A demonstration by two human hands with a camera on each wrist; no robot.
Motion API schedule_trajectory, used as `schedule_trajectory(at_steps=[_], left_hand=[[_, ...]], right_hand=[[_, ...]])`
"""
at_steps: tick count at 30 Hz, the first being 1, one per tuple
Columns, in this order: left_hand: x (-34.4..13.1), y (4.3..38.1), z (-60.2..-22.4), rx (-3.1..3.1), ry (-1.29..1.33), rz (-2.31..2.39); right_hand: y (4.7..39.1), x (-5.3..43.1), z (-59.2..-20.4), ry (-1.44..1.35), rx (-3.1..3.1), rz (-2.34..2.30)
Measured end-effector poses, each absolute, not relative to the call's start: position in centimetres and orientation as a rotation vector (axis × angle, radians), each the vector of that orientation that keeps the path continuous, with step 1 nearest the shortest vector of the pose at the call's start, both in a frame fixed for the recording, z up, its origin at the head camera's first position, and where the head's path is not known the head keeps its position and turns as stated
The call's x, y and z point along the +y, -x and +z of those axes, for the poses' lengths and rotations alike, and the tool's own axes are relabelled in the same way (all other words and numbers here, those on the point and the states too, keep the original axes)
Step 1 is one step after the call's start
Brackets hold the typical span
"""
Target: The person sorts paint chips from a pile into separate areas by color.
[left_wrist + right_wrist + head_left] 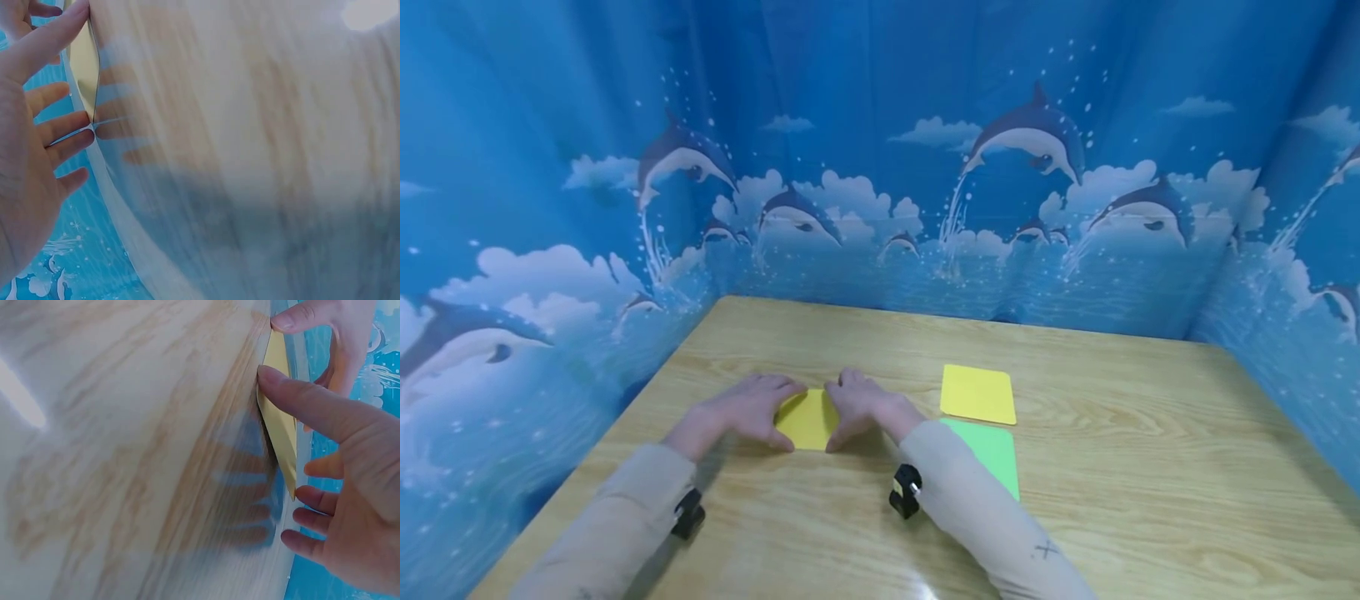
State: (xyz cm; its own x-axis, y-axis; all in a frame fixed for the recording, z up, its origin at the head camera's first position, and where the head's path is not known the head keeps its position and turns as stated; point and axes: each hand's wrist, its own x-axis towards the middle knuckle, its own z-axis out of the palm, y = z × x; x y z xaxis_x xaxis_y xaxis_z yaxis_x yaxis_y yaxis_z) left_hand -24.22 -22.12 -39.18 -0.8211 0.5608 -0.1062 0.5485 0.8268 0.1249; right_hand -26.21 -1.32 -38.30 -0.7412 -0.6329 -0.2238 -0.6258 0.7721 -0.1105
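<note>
Between both hands, a yellow square card (808,421) is held by its edges at the left of the table. My left hand (754,408) grips its left side, thumb at the near edge and fingers farther along. On the opposite side, my right hand (859,406) holds it the same way. In the left wrist view the card (85,65) looks slightly bent, with a fingertip of the left hand (31,144) at its corner. Seen from the right wrist, the card (280,422) slopes from the table beside the right hand (356,469); its underside is hidden.
A second yellow card (977,394) lies right of the hands. Just nearer is a green card (992,454), partly covered by the right sleeve (977,508). The wood-grain table (1150,467) is bordered by a blue dolphin curtain (865,275).
</note>
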Motion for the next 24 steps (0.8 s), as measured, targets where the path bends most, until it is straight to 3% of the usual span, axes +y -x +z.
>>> schedule_trajectory(at_steps=[24], left_hand=[[-21.22, 23.81, -38.75, 2.845, -0.95, 0.079]], right_hand=[[25.79, -1.56, -37.92, 0.953, 2.688, -0.019]])
